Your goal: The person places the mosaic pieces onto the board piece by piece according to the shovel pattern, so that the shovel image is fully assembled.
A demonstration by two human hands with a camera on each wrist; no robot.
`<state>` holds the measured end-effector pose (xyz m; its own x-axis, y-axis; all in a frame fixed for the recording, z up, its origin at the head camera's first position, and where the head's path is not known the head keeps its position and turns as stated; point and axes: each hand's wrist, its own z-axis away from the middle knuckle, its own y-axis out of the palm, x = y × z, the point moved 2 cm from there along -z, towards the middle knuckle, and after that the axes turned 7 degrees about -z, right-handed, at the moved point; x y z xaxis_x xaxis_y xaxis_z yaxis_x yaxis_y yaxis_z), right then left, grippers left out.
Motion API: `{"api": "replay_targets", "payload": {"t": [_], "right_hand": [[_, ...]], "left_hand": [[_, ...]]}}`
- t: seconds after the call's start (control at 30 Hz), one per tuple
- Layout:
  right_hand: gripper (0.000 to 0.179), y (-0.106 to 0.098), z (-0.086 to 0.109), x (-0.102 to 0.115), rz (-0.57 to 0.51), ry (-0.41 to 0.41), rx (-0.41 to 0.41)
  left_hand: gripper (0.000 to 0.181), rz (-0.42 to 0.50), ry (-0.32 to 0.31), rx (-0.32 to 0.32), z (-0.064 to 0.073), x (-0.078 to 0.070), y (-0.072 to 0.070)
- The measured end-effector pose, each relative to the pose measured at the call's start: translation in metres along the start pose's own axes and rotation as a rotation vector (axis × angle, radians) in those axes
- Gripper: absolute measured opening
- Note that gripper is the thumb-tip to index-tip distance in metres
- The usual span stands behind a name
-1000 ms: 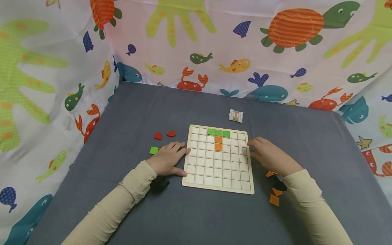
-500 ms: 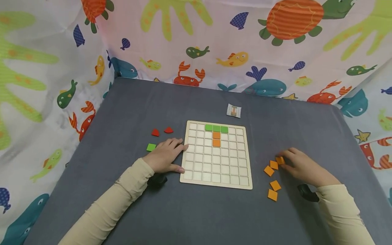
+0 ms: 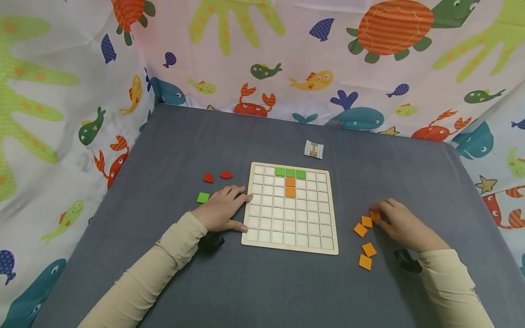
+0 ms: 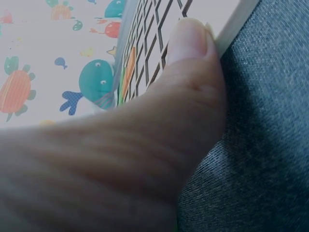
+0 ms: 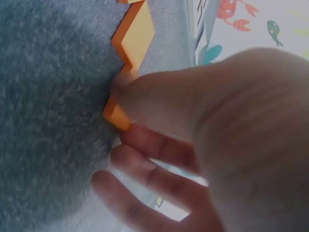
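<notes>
A pale wooden grid board [image 3: 289,213] lies on the grey table. Three green tiles [image 3: 290,173] fill part of its top row, with two orange tiles [image 3: 290,181] running down below the middle one. My left hand [image 3: 219,209] rests at the board's left side, fingers extended and the thumb [image 4: 188,46] on the rim. To the right of the board, my right hand [image 3: 404,225] pinches an orange square tile [image 5: 117,116] between thumb and index finger, low over the table. That tile is partly hidden by the thumb in the right wrist view.
Several loose orange tiles [image 3: 360,229] lie between the board and my right hand. Left of the board are a green square [image 3: 203,197] and two red pieces [image 3: 226,174]. A small printed card [image 3: 313,149] lies behind the board. A sea-animal curtain borders the table.
My right hand has left the board's right edge, moved right to the loose orange tiles and taken hold of one. The left hand stays at the board. The head view has shifted slightly.
</notes>
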<state>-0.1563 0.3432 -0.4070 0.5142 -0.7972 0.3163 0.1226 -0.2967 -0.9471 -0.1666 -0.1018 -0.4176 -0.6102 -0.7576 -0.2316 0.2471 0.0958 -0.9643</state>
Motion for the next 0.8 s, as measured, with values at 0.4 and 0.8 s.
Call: {"api": "replay_targets", "payload": {"t": [0.4, 0.8], "right_hand": [[0.019, -0.02, -0.011, 0.012, 0.004, 0.137, 0.042], [0.027, -0.017, -0.072, 0.08, 0.021, -0.151, -0.054]], "left_hand": [[0.084, -0.014, -0.001, 0.024, -0.002, -0.002, -0.001], [0.084, -0.013, -0.012, 0.025, 0.0, 0.0, 0.001]]}}
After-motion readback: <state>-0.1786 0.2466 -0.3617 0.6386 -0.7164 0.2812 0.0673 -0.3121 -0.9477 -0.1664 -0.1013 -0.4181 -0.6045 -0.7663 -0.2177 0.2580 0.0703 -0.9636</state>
